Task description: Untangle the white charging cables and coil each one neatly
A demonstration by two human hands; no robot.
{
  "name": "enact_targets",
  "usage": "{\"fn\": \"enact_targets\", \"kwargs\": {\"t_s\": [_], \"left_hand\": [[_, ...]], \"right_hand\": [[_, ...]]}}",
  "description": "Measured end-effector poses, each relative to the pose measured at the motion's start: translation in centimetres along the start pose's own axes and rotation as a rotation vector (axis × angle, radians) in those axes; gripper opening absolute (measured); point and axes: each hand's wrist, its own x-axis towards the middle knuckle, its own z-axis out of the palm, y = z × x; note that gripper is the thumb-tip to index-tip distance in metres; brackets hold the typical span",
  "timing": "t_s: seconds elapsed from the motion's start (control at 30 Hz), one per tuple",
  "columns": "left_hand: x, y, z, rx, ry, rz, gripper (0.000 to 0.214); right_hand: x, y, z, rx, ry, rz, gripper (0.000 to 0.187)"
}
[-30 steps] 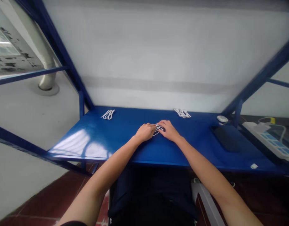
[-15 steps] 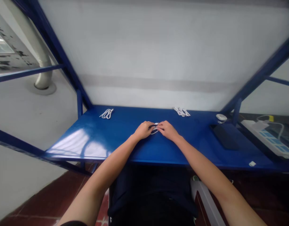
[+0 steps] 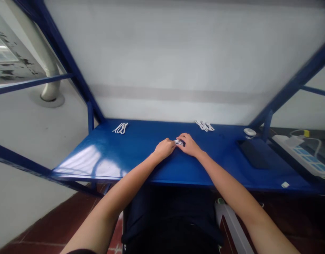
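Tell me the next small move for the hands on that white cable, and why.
Probably ease the left hand back slightly: the white cable sits between it and the right hand, and they hide most of it, so a clearer view would help.

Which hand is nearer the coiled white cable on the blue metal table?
Left. The left hand is to the right of the coiled white cable and closer to the person; the right hand is farther right, just beyond the left hand.

Small bundled white cable [image 3: 179,142], partly hidden
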Motion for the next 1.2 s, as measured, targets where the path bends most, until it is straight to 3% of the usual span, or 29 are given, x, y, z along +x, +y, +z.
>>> {"fn": "enact_targets", "kwargs": {"t_s": [0.1, 0.2, 0.43, 0.57, 0.73, 0.87, 1.07, 1.2], "left_hand": [[0.0, 0.2, -0.4, 0.023, -0.029, -0.004, 0.026], [0.1, 0.1, -0.3, -0.006, -0.009, -0.008, 0.027], [0.7, -1.0, 0.5, -0.105, 0.077, 0.017, 0.024], [1.0, -1.5, 0.7, -0.152, 0.1, 0.017, 0.022], [1.2, -2.1, 1.1, -0.2, 0.137, 0.079, 0.019], [0.9, -2.3, 1.3, -0.206, 0.161, 0.084, 0.017], [0.3, -2.3, 0.6, -0.162, 0.131, 0.126, 0.015], [0.4, -2.7, 0.6, -0.174, 0.13, 0.15, 0.017]], "right_hand": [[-0.1, 0.4, -0.4, -0.019, -0.1, -0.019, 0.05], [0.1, 0.4, -0.5, -0.081, -0.209, -0.023, 0.04], [1.6, -1.5, -0.9, -0.155, -0.317, 0.012, 0.022], [2.1, -2.7, -1.1, -0.287, -0.404, 0.09, 0.02], [2.5, -3.2, -1.6, -0.292, -0.429, 0.131, 0.022], [2.6, -5.1, -1.3, -0.389, -0.522, 0.272, 0.023], [1.5, -7.9, 0.2, -0.559, -0.377, 0.325, 0.028], [1.9, -6.8, -0.5, -0.395, -0.429, 0.401, 0.026]]}}
